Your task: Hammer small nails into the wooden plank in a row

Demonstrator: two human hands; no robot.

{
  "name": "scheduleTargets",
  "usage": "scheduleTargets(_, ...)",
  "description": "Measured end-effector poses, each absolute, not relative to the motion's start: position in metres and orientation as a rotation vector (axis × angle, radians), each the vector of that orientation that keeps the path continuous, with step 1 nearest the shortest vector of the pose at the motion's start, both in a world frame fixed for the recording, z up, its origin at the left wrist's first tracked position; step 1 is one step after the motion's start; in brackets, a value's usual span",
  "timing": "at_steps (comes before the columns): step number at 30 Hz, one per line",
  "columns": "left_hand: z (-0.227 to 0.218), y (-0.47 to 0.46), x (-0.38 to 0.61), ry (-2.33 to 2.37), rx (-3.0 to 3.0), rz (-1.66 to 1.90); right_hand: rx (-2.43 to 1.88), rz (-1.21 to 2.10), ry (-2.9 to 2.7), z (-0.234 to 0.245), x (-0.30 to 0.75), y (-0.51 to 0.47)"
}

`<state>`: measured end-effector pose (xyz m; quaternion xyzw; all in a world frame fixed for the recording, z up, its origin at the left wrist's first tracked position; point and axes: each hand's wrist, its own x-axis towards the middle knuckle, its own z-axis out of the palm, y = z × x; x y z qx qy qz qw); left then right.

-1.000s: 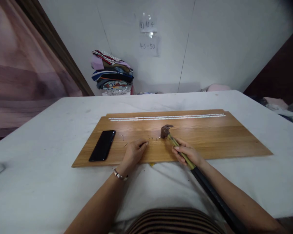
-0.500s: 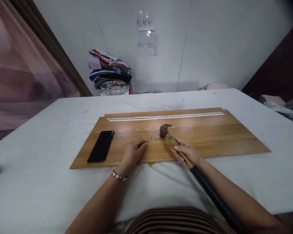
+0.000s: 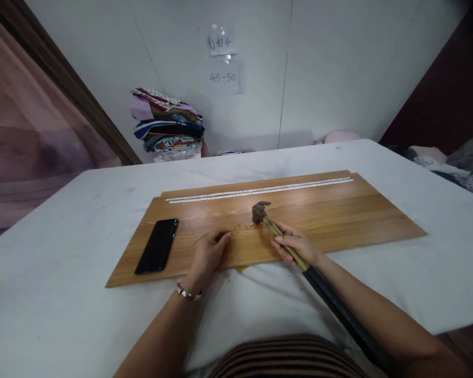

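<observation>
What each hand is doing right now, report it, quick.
Left hand: closed, fingers curled in at the wooden board; whether it pinches anything cannot be told.
Right hand: closed, holding the hammer by its handle.

Wall [image 3: 339, 68]: dim, cool, diffuse light turns the white surface grey.
Clothes [image 3: 167, 126]: a soft shadow falls on the wall to their right.
Notes [image 3: 223, 77]: small glare spots glint along the top edges.
Board [image 3: 358, 220]: a pale sheen spreads across the middle.
Table [image 3: 437, 278]: faint, soft-edged shadows lie before the board.
Nails [image 3: 239, 226]: too small and soft to resolve.
Curtain [image 3: 43, 131]: smeared, stretched toward the frame's edge.
Upper right corner: near black.
</observation>
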<state>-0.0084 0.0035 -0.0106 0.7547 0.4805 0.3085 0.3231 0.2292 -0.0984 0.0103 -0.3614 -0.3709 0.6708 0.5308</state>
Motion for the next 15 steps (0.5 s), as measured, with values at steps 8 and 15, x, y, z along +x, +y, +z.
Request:
scheduleTargets(8,-0.0171,0.0068,-0.0116,1.344,2.124,0.886,-0.876,1.617,-0.874,0.0073,0.2290,-0.0966)
scheduleTargets(15,-0.0080,-0.0007,-0.0085,1.539,2.437,0.797,-0.875,1.610,-0.881,0.0096,0.2286,-0.0986)
